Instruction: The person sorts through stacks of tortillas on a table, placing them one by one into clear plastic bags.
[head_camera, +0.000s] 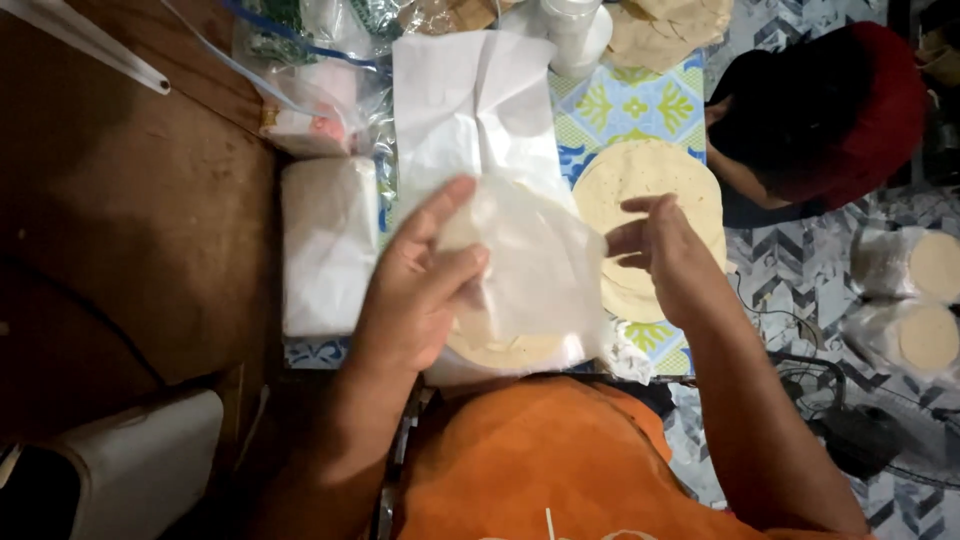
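We are looking down at a thin, translucent plastic bag (535, 270), crinkled and glossy, lying over a stack of flat round tortillas (500, 345) at the near edge of the worktop (640, 105). The stack is showing pale and matte through the film, its curved rim peeking out at the bottom.

The left hand (420, 285) is pressing on the bag from the left, thumb and fingers pinching the film against the stack. The right hand (660, 250) is hovering at the bag's right edge with fingers loosely curled; we cannot tell whether it is gripping the film or only touching it.

Just beside the right hand, a second stack of tortillas (650, 185) is sitting bare on the worktop, round, floury and lightly speckled. The worktop is wearing a patterned cloth in blue, green and yellow.

Behind the bag a sheet of white paper (470, 100) is lying creased and folded. To the left, a rectangular white wrapped bundle (328, 245) is resting flat, and beyond it a clear plastic bag (320, 100) with a blue strip is slumping.

At the far edge a white cylindrical container (578, 30) is standing near more loose tortillas (670, 30). On the patterned floor to the right, two bagged stacks (915, 300) are lying close together, and another person in a dark red top (830, 110) is crouching nearby.
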